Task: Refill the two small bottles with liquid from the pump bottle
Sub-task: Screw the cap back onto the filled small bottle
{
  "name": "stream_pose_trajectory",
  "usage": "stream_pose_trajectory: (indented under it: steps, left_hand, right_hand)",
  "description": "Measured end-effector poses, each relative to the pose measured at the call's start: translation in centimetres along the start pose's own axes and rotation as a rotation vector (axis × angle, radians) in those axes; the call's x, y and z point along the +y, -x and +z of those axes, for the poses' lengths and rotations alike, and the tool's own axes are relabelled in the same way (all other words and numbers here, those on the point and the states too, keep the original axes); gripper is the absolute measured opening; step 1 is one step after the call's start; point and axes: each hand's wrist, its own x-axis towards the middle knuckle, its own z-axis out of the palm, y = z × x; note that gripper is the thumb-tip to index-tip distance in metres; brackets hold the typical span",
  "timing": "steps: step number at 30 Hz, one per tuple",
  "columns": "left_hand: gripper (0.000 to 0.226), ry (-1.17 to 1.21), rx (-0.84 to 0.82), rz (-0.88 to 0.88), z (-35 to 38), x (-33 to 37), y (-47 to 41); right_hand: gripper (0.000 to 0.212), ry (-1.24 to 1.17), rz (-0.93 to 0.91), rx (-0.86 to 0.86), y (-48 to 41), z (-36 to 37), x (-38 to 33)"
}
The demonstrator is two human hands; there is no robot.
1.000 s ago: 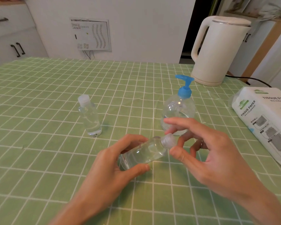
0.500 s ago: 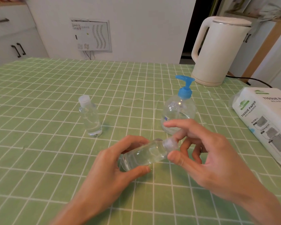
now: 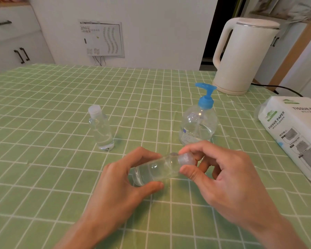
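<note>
Gripping the tilted small bottle (image 3: 154, 170) by its body above the table (image 3: 43, 177), the left hand (image 3: 126, 182) steadies it while the right hand (image 3: 221, 178) pinches its cap (image 3: 186, 159). Liquid could spill once it opens (it lies nearly sideways). The second small bottle (image 3: 101, 130) and pump bottle (image 3: 198, 123) stand beyond.

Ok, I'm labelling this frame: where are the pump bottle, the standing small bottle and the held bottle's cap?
pump bottle (image 3: 198, 127), head view, clear body.
standing small bottle (image 3: 101, 131), head view, middle of body.
held bottle's cap (image 3: 186, 159), head view, frosted side.
</note>
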Motion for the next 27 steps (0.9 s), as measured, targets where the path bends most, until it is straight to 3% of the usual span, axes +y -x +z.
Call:
stream_pose_trajectory:
  steps: [9,14,18,27]
  left_hand:
    - [0.05,-0.038,0.024,0.053,0.1,-0.4,-0.3]
    - [0.045,0.192,0.037,0.026,-0.1,-0.8,-0.9]
    - [0.038,0.422,0.097,-0.047,-0.9,-1.4,-1.7]
    - [0.037,0.324,0.146,-0.125,-0.9,-1.8,-2.4]
  right_hand:
    - [0.02,-0.111,0.009,-0.024,0.0,0.3,0.5]
    - [0.037,-0.207,-0.012,0.024,-0.2,0.1,0.8]
    - [0.024,-0.227,0.076,0.217,-0.5,-0.3,1.5]
    - [0.013,-0.165,0.178,0.3,-0.8,-0.2,3.3]
